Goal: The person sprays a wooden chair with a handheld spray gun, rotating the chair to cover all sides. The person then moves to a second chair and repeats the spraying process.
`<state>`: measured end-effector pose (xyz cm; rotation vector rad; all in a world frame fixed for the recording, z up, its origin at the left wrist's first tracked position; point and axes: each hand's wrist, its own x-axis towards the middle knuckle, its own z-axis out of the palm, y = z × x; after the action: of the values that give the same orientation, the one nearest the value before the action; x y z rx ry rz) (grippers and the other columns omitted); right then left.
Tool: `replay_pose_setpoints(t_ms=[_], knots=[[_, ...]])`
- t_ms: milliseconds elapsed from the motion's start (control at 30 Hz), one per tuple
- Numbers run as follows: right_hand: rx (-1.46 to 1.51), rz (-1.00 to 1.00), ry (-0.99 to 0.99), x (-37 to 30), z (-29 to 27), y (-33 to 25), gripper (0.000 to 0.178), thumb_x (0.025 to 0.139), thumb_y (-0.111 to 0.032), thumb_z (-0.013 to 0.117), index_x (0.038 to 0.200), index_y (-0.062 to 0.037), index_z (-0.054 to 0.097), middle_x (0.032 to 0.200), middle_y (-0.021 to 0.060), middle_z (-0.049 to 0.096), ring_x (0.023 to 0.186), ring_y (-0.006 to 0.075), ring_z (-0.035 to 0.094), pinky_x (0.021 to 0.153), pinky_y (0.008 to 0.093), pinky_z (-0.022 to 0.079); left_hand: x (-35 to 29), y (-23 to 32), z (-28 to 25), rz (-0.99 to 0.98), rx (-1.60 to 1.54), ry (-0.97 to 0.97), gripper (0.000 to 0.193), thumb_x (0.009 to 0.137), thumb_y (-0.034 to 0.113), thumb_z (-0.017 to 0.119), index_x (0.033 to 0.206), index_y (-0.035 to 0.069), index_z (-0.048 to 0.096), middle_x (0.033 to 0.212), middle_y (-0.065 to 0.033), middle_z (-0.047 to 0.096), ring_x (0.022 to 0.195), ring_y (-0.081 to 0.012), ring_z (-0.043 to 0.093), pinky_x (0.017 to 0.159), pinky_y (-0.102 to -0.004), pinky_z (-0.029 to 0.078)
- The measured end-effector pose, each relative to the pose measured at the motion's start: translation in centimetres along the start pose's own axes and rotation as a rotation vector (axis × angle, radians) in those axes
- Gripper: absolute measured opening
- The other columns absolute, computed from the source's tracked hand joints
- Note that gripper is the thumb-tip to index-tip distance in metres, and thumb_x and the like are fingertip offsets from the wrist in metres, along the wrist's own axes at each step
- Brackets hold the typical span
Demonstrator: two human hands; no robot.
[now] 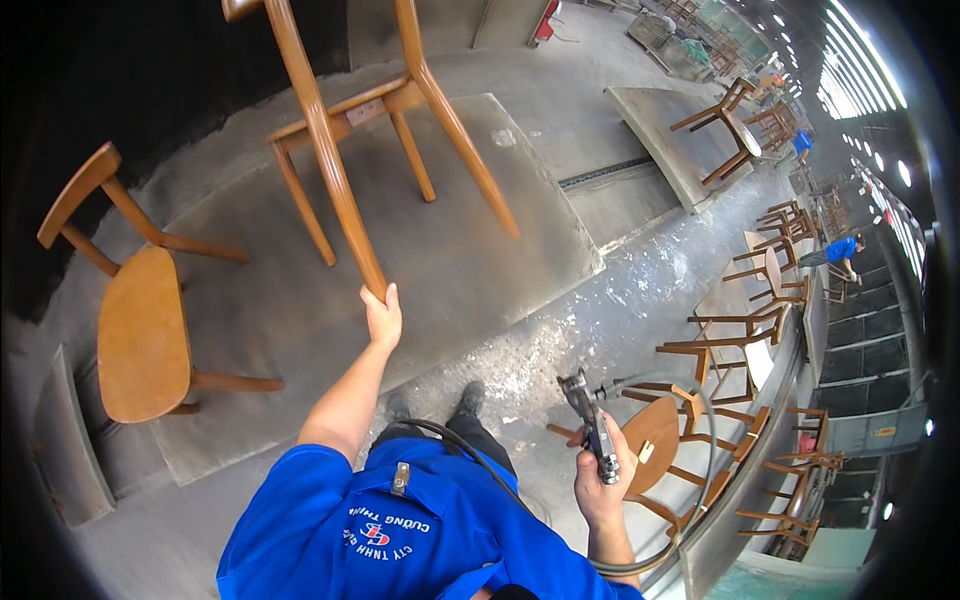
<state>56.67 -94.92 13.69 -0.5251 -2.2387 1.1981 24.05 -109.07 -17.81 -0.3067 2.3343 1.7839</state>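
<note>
My left hand [383, 318] is wrapped round the lower end of a long, curved post of a glossy brown wooden chair frame [322, 130]. That chair is tilted over the grey platform, its other legs pointing toward me, and its top runs out of view at the upper edge. My right hand [605, 475] grips a metal spray gun [592, 425] with its nozzle end up, held out to my right. A dark hose [712, 440] loops from the gun down past my right forearm. Left of the held chair stands a finished-looking orange-brown chair [145, 335] with a rounded seat.
Under the chairs lies a wide grey board [480, 290] stained with overspray. My shoes [467, 398] stand on the paint-spattered floor [540, 360]. Several wooden chairs line a long rail at right, the nearest having a round seat [655, 440]. A co-worker in blue [842, 250] bends over there.
</note>
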Motion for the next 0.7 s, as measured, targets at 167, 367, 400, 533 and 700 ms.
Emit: replay_pose_setpoints(t_ms=[167, 367, 400, 533, 700], knots=[[-0.082, -0.504, -0.061, 5.1, -0.2, -3.3, 0.076, 0.077, -0.042, 0.084, 0.126, 0.0098, 0.059, 0.092, 0.0193, 0.069, 0.077, 0.0265, 0.071, 0.067, 0.0338, 0.056, -1.1, -1.3, 0.6, -0.017, 0.107, -0.011, 0.055, 0.101, 0.036, 0.059, 0.138, 0.006, 0.032, 0.107, -0.0137, 0.061, 0.1, -0.0251, 0.061, 0.092, -0.0407, 0.048], [-0.221, -0.263, -0.092, 4.0, 0.7, -0.8, 0.062, 0.082, -0.027, 0.083, 0.128, 0.0058, 0.059, 0.089, 0.0146, 0.07, 0.074, 0.0256, 0.069, 0.07, 0.0323, 0.055, -0.3, -2.2, 0.7, -0.071, -0.148, -0.167, 0.044, 0.099, 0.031, 0.063, 0.126, 0.003, 0.041, 0.099, -0.0107, 0.062, 0.087, -0.0209, 0.063, 0.079, -0.0362, 0.052], [-0.233, -0.133, -0.063, 2.8, 0.9, 0.5, 0.061, 0.081, -0.023, 0.084, 0.129, 0.0045, 0.059, 0.094, 0.0159, 0.07, 0.077, 0.0263, 0.07, 0.073, 0.0338, 0.055, -0.2, -2.1, 0.8, -0.116, -0.228, -0.197, 0.041, 0.099, 0.029, 0.064, 0.123, 0.004, 0.042, 0.095, -0.009, 0.061, 0.083, -0.0183, 0.063, 0.075, -0.0345, 0.053], [-0.215, 0.271, 0.117, -0.6, 2.1, 7.6, 0.049, 0.085, -0.011, 0.079, 0.128, 0.0037, 0.06, 0.097, 0.0169, 0.071, 0.08, 0.023, 0.07, 0.077, 0.0346, 0.055, 0.1, -1.0, 1.2, -0.061, -0.264, -0.165, 0.027, 0.1, 0.019, 0.063, 0.113, 0.005, 0.045, 0.087, -0.0048, 0.058, 0.07, -0.0138, 0.061, 0.061, -0.029, 0.055], [-0.018, 0.517, 0.08, 0.9, 8.6, 16.3, 0.041, 0.09, -0.009, 0.073, 0.126, 0.0048, 0.061, 0.092, 0.0146, 0.072, 0.082, 0.0171, 0.069, 0.077, 0.0311, 0.054, 0.5, -0.4, 3.3, -0.035, -0.27, 0.061, 0.026, 0.096, 0.015, 0.063, 0.111, 0.005, 0.045, 0.072, -0.0058, 0.058, 0.052, -0.0151, 0.059, 0.047, -0.029, 0.05]])
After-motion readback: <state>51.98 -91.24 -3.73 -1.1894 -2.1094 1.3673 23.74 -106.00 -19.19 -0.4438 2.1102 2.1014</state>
